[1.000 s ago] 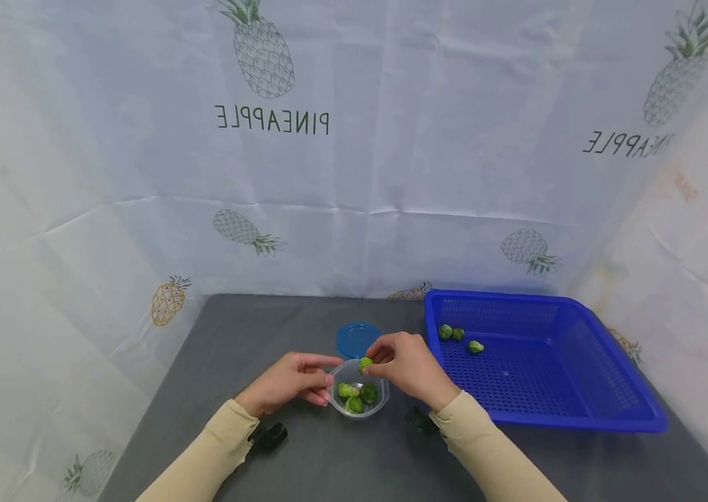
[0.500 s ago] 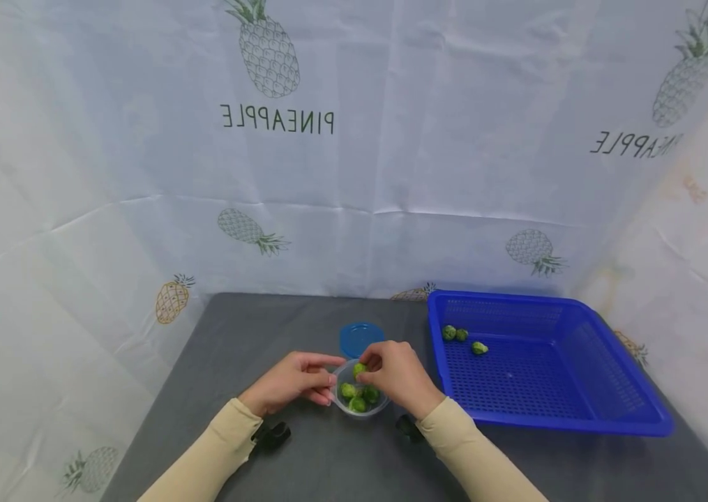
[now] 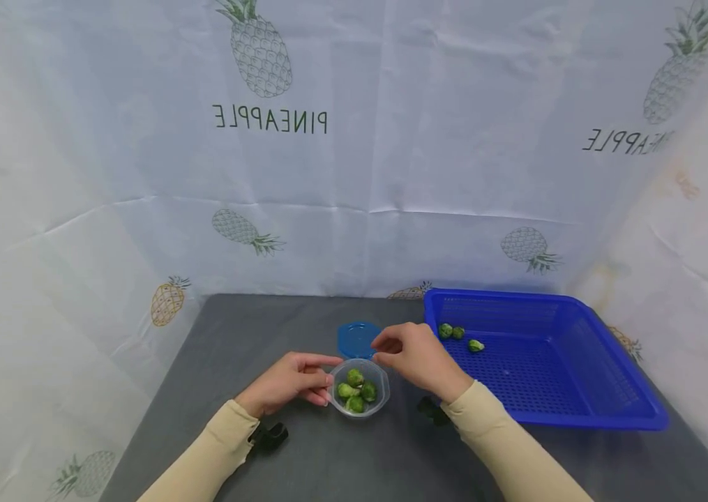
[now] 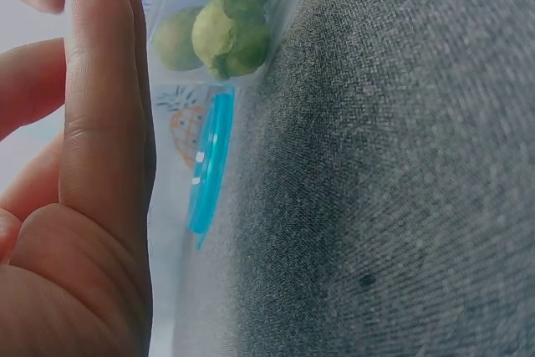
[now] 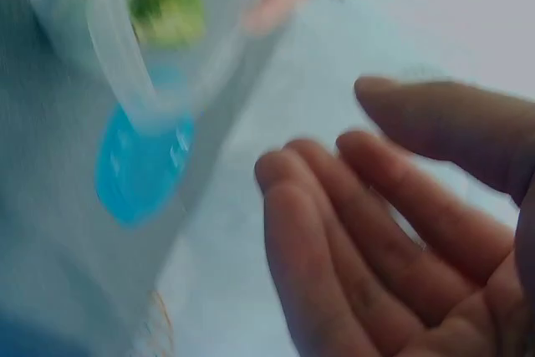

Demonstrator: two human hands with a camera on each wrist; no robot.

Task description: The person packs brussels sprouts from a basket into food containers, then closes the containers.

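A clear plastic container [image 3: 383, 392] sits on the grey table holding several green Brussels sprouts [image 3: 355, 378]. My left hand [image 3: 291, 382] holds its left side, thumb at the rim and index finger stretched along the far edge. In the left wrist view the sprouts [image 4: 230, 35] show through the container's wall, past the thumb. Off the container's right far side, my right hand [image 3: 419, 355] hovers with nothing in it. The right wrist view shows that hand [image 5: 393, 248] with loosely bent fingers, thumb and fingertips apart.
Just behind the container lies a blue lid [image 3: 355, 339]. A large blue plastic basket [image 3: 529, 376] stands to the right, with three Brussels sprouts [image 3: 476, 346] at its left end. A white pineapple-print curtain [image 3: 354, 174] hangs behind the table.
My right hand lowered a Brussels sprout into the container, let it go beside the others, and drew back up and to the right. The left hand has stayed at the container.
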